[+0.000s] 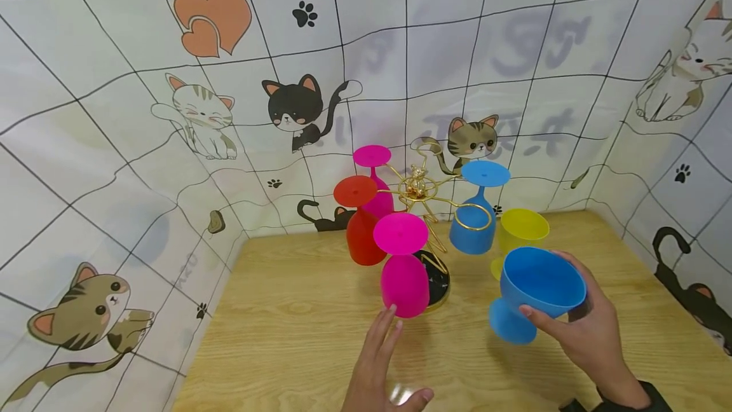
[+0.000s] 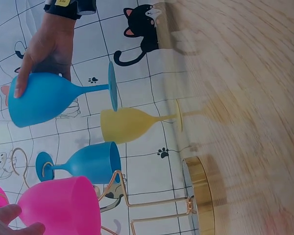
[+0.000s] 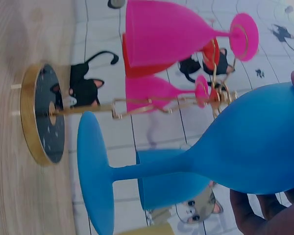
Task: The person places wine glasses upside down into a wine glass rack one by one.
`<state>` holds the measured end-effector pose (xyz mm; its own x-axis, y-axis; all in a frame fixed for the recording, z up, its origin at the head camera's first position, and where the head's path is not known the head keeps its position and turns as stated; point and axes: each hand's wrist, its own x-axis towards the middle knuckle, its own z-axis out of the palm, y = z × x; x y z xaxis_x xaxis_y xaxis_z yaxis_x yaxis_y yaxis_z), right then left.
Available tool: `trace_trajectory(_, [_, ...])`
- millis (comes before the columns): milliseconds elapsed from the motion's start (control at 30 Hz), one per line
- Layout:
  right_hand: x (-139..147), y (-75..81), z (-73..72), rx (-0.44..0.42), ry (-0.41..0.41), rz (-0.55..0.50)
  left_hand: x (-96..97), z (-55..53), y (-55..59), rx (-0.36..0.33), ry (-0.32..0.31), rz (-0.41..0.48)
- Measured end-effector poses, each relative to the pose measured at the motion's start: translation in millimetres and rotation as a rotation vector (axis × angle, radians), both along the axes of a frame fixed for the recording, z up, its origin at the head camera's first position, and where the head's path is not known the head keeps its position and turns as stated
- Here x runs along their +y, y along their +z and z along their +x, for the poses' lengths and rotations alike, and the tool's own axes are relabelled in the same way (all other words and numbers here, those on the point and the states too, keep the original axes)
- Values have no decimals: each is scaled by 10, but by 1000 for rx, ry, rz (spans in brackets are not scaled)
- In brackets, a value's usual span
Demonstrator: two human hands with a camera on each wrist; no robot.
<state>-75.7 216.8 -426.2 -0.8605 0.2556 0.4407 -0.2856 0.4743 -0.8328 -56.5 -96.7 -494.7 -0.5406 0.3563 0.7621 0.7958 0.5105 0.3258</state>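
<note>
My right hand [image 1: 597,329] grips a blue goblet [image 1: 543,281] around its bowl, mouth up and foot raised above the table. My left hand [image 1: 377,361] has its fingers extended, fingertips right at the bowl of a pink goblet [image 1: 405,285]. That goblet hangs upside down from a gold wire rack [image 1: 420,189] topped by a small bear figure. Also upside down on the rack are a red goblet [image 1: 363,234], a second pink goblet [image 1: 372,156] and another blue goblet [image 1: 471,231]. In the right wrist view, the held goblet [image 3: 255,142] overlaps the hanging blue one.
A yellow goblet [image 1: 523,227] stands upright on the wooden table [image 1: 286,336], behind the held one. The rack's round black base [image 1: 437,281] with a gold rim sits near the table's middle. A cat-patterned, grid-lined wall covering [image 1: 400,56] surrounds the back and sides.
</note>
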Motion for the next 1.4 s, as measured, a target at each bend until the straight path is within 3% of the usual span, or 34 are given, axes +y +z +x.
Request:
trace_trajectory(233, [-289,-22,54,-5,159,-4,28,3,13,-37,-12,19])
trace_trajectory(367, [-426,-38,77,-19,206,-14,52,32,33,-112,-8,19])
trace_trajectory(633, [-655,-64,134,-26,311,-50,149,139,155,-362,83,19])
trace_trajectory(833, [-827,-79,189,-76,398,-84,230,190,247,-525,102,76])
trace_trajectory(967, [-938,-81,228,-137,414,-105,264,225,303,-582,109,86])
trace_trajectory(1267, [-1089,-105,305,-265,488,-152,289,246,384,-757,9,231])
trace_trajectory(1400, [-1159,-120,332,-301,510,-165,283,239,354,-746,1,259])
